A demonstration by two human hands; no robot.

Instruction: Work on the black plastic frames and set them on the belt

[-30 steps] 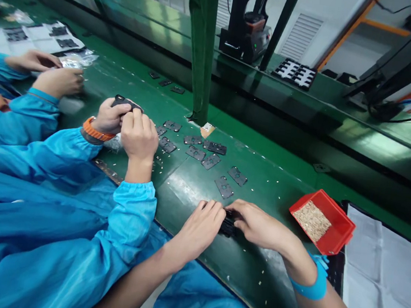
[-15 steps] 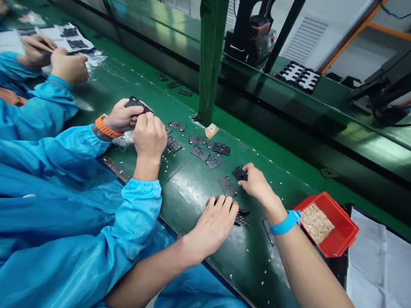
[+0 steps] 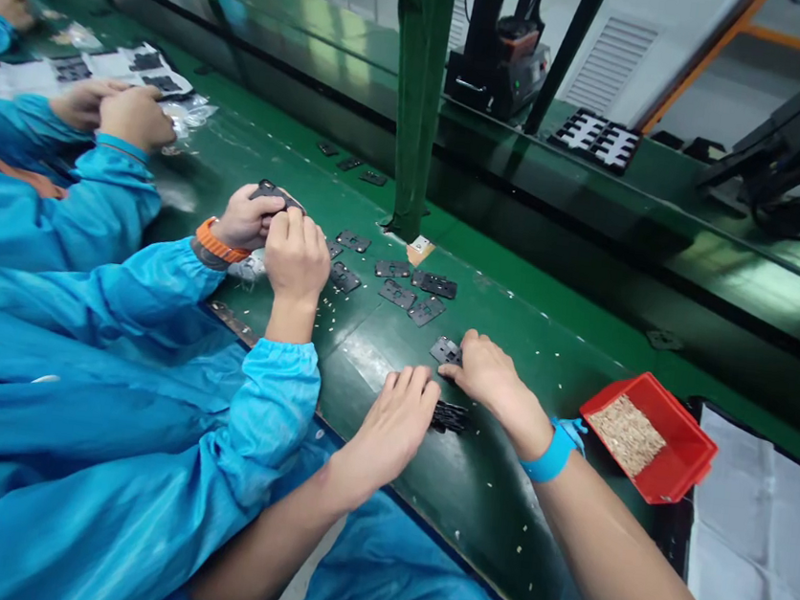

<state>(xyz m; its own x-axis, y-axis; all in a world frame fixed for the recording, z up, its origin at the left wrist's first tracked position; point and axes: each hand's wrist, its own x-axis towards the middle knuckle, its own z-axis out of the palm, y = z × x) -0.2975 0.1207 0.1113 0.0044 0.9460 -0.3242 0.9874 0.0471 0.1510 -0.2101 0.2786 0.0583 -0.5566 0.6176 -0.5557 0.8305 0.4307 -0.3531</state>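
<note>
My right hand [image 3: 490, 376] is closed on a thin black plastic plate [image 3: 446, 351] with cut-outs, low over the green table; its fingertips partly cover the piece. Close below it, my left hand [image 3: 397, 417] curls at the left end of a small stack of black plates [image 3: 450, 417]. The fingertips and thumb of that hand are hidden. More flat black plates [image 3: 398, 293] lie loose farther up the table, to the left of my right hand.
A red bin [image 3: 689, 455] of small tan pieces stands right of my right forearm, beside white sheets [image 3: 731, 530]. At left, a co-worker's hands [image 3: 296, 259] hold a black part [image 3: 268, 191]. A green post [image 3: 415, 99] rises behind the loose plates.
My right hand has moved down and slightly left with its plate, over where another plate lay. My left hand and the stack have shifted left together.
</note>
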